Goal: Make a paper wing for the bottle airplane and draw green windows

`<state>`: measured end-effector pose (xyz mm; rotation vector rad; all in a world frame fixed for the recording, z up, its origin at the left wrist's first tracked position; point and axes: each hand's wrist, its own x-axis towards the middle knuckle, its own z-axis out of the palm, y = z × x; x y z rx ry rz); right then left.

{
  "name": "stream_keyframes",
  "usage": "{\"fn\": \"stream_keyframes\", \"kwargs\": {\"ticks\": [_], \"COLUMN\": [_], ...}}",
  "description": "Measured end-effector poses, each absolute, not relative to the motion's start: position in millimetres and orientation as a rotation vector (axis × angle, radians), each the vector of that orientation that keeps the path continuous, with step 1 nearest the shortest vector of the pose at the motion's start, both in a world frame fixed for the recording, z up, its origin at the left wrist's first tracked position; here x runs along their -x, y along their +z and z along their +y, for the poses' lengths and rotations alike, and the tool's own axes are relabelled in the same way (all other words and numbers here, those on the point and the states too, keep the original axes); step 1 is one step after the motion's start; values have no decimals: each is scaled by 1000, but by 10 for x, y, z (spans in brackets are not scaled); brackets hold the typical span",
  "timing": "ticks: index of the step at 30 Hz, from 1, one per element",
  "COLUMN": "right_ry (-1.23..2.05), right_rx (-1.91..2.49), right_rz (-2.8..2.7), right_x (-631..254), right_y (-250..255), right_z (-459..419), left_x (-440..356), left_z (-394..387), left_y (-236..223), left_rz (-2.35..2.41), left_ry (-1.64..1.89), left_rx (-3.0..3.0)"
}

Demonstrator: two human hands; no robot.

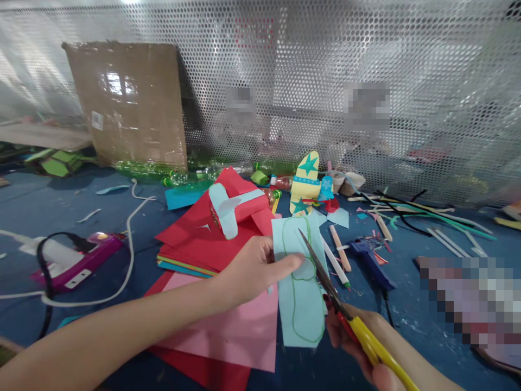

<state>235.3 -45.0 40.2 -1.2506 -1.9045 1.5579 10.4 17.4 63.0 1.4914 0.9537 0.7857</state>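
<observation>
A light blue sheet of paper with a rounded, propeller-like outline drawn in green is pinched in my left hand, thumb on top near its middle. My right hand grips a pair of scissors with yellow and red handles. The blades lie over the sheet's right part, tips pointing up and left. Whether they are parted is hard to tell. Beyond my left hand, a red paper-covered model plane with light blue blades rests on a stack of coloured paper. Pink paper lies under my left forearm.
At left are a purple power strip and a white cable. A blue glue gun, a marker and paper strips lie right. Behind stand a yellow paper plane, plastic bottles and a cardboard sheet.
</observation>
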Motion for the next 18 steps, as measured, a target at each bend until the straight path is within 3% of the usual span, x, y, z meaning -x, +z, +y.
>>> {"fn": "stream_keyframes", "kwargs": {"ticks": [11, 18], "right_ry": [1582, 1320], "right_rx": [1237, 1076], "right_rz": [-1909, -2037], "right_x": [-2391, -2345], "right_y": [304, 154], "right_z": [-399, -265], "left_x": [-132, -156], "left_z": [167, 163], "left_y": [653, 640], "left_rz": [872, 803], "left_ry": [860, 895], "left_rx": [-1415, -1361]}}
